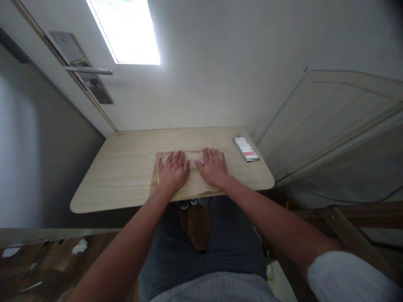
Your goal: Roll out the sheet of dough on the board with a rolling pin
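Observation:
Both of my hands lie flat, side by side, on a pale folded sheet (195, 184) that rests on a brown board or paper (154, 178) near the front edge of a light wooden table (126, 167). My left hand (173, 170) presses the sheet's left half with fingers stretched forward. My right hand (213, 166) presses the right half, fingers spread the same way. The thumbs nearly meet over the middle of the sheet. Neither hand grips anything.
A small white and red object (247, 149), blurred, lies at the table's far right corner. A door with a metal handle (90, 70) stands behind the table on the left. White scraps (79, 246) lie on the wooden floor at the lower left.

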`<state>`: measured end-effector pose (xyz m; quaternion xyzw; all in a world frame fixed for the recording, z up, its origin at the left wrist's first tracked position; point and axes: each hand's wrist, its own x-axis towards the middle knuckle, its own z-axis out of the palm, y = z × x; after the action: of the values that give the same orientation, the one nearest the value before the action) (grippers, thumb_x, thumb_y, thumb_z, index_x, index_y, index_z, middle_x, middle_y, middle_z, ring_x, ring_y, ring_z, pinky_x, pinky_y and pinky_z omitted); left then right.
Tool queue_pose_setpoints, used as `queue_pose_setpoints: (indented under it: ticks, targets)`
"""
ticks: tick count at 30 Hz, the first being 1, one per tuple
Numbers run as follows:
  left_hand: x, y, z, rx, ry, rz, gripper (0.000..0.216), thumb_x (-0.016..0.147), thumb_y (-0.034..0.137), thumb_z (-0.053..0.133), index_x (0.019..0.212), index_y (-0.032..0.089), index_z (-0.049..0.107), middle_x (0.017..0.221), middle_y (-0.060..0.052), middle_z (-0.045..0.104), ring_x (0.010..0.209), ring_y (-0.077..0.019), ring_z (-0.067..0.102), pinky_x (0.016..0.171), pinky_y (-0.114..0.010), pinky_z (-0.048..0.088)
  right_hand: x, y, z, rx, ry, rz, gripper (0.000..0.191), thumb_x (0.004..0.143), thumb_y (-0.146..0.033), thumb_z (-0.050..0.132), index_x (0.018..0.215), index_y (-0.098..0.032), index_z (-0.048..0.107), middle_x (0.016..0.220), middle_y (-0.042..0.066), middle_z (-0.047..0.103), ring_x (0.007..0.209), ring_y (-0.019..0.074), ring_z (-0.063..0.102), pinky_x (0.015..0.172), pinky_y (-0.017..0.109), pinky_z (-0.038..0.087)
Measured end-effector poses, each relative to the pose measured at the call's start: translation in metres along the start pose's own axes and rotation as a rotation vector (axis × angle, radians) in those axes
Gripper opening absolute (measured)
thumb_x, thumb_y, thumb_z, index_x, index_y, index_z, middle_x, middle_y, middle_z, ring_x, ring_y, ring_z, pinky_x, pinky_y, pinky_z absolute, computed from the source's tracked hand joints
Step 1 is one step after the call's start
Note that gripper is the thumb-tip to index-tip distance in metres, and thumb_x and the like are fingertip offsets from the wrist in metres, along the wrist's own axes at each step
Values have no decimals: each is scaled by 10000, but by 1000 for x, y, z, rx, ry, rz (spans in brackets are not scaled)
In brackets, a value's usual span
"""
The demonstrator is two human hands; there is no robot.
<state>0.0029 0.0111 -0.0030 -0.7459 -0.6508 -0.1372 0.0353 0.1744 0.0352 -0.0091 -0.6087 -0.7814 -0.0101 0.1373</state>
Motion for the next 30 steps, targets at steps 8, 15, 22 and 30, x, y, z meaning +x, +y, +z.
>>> queue_pose_setpoints:
  ticks: [8,15,22,30]
  targets:
    - [29,-6,3,15,-30,-12,573,1020,457,174,1473,244,452,1553,-91,445,1440,-330,352,1152,-656,165,32,1,4,-7,-35,45,629,1028,-552,249,1497,-170,421,1541,133,436,1414,324,363,1154,587,191]
    - [48,-9,3,50,-38,-5,537,1022,438,185,1377,240,534,1447,-134,543,1313,-333,467,1101,-614,266,51,5,11,-17,-13,57,563,1027,-551,276,1465,-253,467,1521,94,465,1370,335,395,1129,591,215]
    - [55,-11,1,98,-119,13,482,1015,417,226,1192,186,610,1199,-182,622,1166,-339,516,931,-509,408,57,3,1,-55,-40,47,556,1033,-540,271,1170,-159,653,1233,175,626,1168,312,516,969,465,379]
    - [66,-14,4,96,-127,-7,479,1011,411,219,1166,174,606,1223,-183,619,1156,-338,520,937,-519,398,73,4,5,-51,-105,91,568,1030,-548,272,1167,-144,646,1215,173,639,1159,319,539,957,476,398]
